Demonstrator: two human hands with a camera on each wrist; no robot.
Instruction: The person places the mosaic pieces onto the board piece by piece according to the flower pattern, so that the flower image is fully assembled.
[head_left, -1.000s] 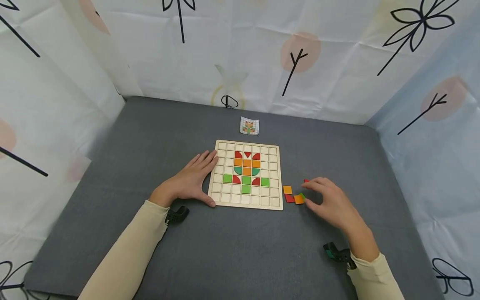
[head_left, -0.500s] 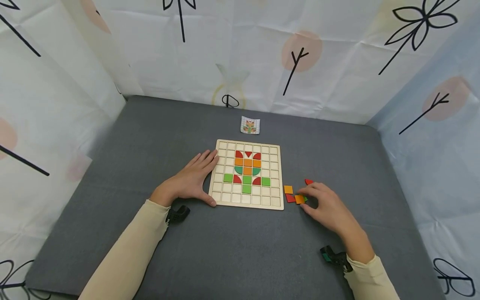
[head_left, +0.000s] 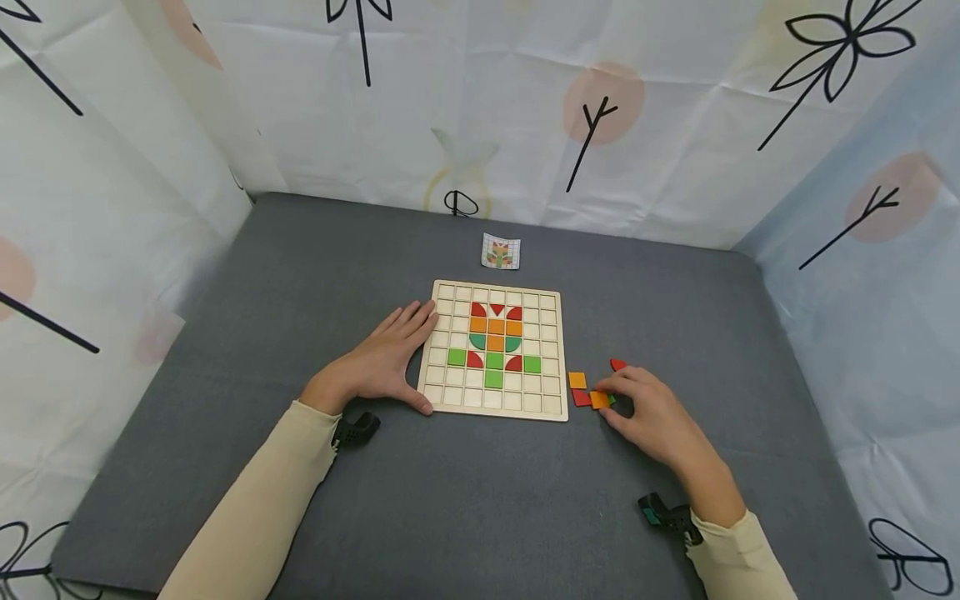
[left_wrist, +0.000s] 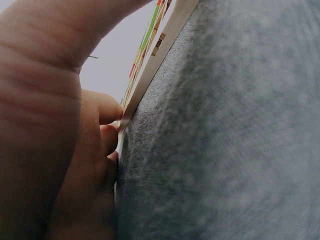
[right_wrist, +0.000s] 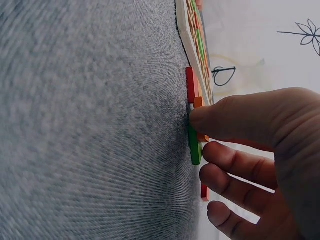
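A light wooden grid board [head_left: 453, 396] lies flat with coloured tiles in several of its cells, forming a red, orange and green figure. My left hand [head_left: 386, 358] rests against the board's left edge, fingers stretched out and thumb at the lower corner; the left wrist view shows the fingertips at the board's side [left_wrist: 145, 82]. Right of the board, my right hand [head_left: 660, 417] pinches an orange square tile [head_left: 599, 400] between thumb and index finger. A green tile [right_wrist: 194, 147] lies under the orange one, partly hidden by the fingers in the head view.
A yellow-orange tile [head_left: 577, 380] and a red tile [head_left: 581, 397] lie beside the board's right edge. Another red tile [head_left: 617, 364] sits beyond the right hand. A small pattern card [head_left: 500, 252] lies behind the board on the grey-covered table [head_left: 480, 500]. Printed curtains [head_left: 510, 108] surround it.
My right hand has moved slightly left and toward me, closing thumb and index finger on the orange tile and uncovering the far red tile. The left hand has stayed still.
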